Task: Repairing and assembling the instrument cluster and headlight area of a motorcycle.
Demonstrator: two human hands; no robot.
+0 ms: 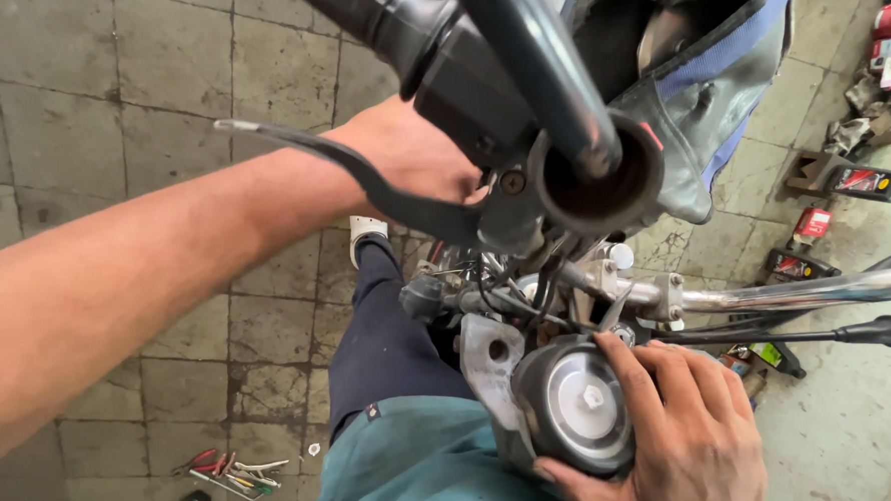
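Horn, one, at the handlebar.
My right hand (674, 426) grips the horn (577, 403); left hand (411, 157) closed behind the lever (362, 174), hold unclear; tools (225, 476) on floor.

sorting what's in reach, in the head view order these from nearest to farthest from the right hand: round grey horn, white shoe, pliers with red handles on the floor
1. Round grey horn: the right hand grips it, low centre.
2. White shoe: up and left of the hand, on the stone floor, past the dark trouser leg.
3. Pliers with red handles: farthest, on the floor at bottom left among other small tools.

left hand (412, 162) fingers hidden behind handlebar (518, 67); floor tools (225, 476) too small
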